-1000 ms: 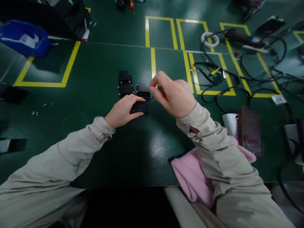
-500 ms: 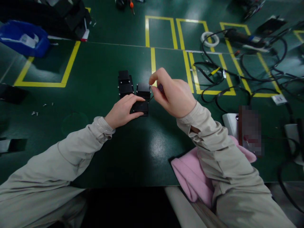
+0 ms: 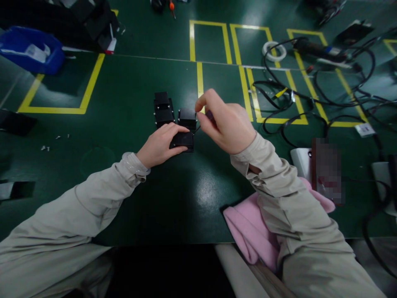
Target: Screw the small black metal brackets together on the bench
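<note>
My left hand [image 3: 164,142] is closed around a small black box-shaped part [image 3: 183,140], thumb on the near side and fingers across the far side, holding it on the green table. In my right hand [image 3: 225,122] is a screwdriver [image 3: 210,114] with a dark handle, pinched between thumb and fingers. Its thin shaft slants down to the right edge of the held part, by a small screw. Just beyond stands another black part [image 3: 187,116] with screws at its sides. More black parts [image 3: 163,108] of the same look sit to the left of it.
Loose screws [image 3: 45,147] lie at the left. A blue bin [image 3: 34,49] stands far left. Black cables [image 3: 279,89] and a white tape roll [image 3: 274,51] spread over the right side. A pink cloth [image 3: 248,227] lies under my right forearm, at the table's front edge.
Hardly anything differs. My right fingers on the screwdriver have shifted very slightly; my left hand and the black parts stay in place.
</note>
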Motion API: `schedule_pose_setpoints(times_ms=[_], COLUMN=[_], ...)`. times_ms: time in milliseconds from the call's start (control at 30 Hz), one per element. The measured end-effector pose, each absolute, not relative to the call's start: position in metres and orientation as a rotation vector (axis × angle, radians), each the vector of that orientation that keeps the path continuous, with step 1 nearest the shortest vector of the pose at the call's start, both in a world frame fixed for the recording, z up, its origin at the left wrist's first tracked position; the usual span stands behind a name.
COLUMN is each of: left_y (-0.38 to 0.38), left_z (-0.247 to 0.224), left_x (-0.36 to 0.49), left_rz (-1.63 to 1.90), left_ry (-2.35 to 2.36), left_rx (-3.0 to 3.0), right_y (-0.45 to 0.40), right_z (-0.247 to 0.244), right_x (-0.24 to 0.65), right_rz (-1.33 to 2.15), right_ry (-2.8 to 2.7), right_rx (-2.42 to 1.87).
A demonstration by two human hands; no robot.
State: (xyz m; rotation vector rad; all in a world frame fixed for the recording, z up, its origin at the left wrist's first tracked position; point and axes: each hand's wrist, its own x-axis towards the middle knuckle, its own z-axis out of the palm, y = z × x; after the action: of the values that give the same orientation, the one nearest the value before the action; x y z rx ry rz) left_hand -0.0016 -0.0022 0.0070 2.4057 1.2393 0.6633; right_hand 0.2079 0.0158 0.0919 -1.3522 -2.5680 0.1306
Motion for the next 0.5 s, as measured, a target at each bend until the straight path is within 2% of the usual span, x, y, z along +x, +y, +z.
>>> schedule_pose_setpoints(times_ms=[500], left_y=[-0.0015], left_z=[0.0071], left_x=[-0.0015], left_rz=[0.637], left_ry=[1.255], left_rx=[2.392], right_y=[0.0156], right_z=[0.0932], right_x=[0.2072], right_rz=[0.131], right_ry=[-2.574], right_rx=[-1.38])
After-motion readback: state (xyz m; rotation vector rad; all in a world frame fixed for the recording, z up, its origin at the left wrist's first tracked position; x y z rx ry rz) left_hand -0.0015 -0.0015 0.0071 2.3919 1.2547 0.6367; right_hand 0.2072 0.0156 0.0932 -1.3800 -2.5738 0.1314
